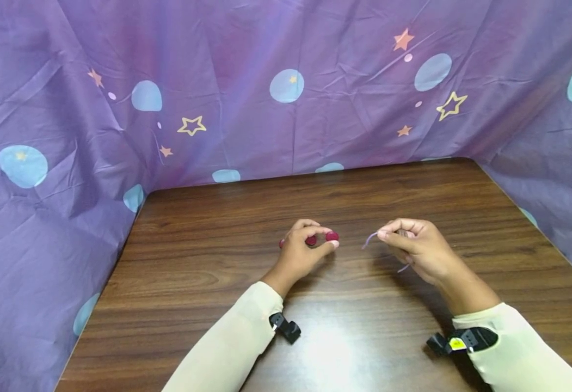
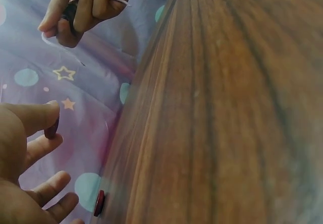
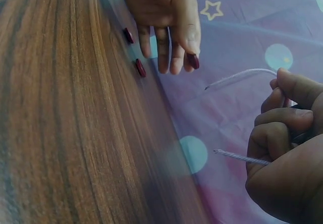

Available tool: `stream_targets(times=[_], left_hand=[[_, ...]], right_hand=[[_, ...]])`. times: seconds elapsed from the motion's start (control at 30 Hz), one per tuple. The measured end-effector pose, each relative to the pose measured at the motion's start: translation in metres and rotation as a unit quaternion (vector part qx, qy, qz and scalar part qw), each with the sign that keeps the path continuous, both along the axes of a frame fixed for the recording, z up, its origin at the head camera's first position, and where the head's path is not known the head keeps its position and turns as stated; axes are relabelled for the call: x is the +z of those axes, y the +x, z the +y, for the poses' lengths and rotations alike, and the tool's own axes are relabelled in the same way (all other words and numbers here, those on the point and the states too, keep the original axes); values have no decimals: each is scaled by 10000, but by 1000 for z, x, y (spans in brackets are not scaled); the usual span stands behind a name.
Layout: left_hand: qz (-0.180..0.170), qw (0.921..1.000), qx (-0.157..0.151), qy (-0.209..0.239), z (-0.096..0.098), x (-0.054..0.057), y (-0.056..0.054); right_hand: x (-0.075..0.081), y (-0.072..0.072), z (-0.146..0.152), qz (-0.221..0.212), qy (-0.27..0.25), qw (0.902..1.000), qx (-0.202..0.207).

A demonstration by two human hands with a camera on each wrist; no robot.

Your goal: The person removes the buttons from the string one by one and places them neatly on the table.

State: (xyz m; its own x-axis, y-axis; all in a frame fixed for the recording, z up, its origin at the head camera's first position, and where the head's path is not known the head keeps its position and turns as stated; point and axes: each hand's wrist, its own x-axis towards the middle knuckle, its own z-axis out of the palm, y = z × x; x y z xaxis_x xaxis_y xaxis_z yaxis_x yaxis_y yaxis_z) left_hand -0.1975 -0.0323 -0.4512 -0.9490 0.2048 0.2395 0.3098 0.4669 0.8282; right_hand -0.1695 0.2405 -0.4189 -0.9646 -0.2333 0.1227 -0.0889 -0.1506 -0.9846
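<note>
My left hand (image 1: 296, 249) pinches a small dark red disc (image 1: 332, 236), rounded like a bead or button, between thumb and index fingertip. Its other fingers are spread loosely in the left wrist view. Two similar discs, one red disc (image 3: 140, 67) and another disc (image 3: 128, 35), lie on the table beside that hand. Across a gap, my right hand (image 1: 420, 247) holds a pale lilac string (image 3: 239, 76). Thumb and index finger pinch it near one end, which curves toward the left hand. The string's other end (image 3: 241, 157) sticks out below the curled fingers. Something dark (image 2: 69, 11), partly hidden, sits inside that hand.
Both hands are over a brown wood-grain table (image 1: 207, 326). A purple cloth (image 1: 246, 65) with stars and blue circles hangs behind it and along both sides. Black straps with small devices (image 1: 286, 328) sit on both wrists, over pale sleeves (image 1: 227, 343).
</note>
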Motion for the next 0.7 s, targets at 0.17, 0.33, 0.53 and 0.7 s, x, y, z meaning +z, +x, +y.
stream_targets(times=[0.17, 0.33, 0.53, 0.7], left_hand=[[-149, 9999, -86, 14, 2, 0, -2], [-338, 9991, -262, 31, 5, 1, -3], [-462, 9988, -177, 15, 7, -4, -6], [-463, 9988, -157, -61, 9, -6, -8]], right_hand=[[1, 0, -1, -59, 21, 10000, 10], [2, 1, -2, -120, 52, 9999, 4], [4, 1, -2, -210, 117, 9997, 16], [3, 2, -1, -205, 161, 9997, 10]])
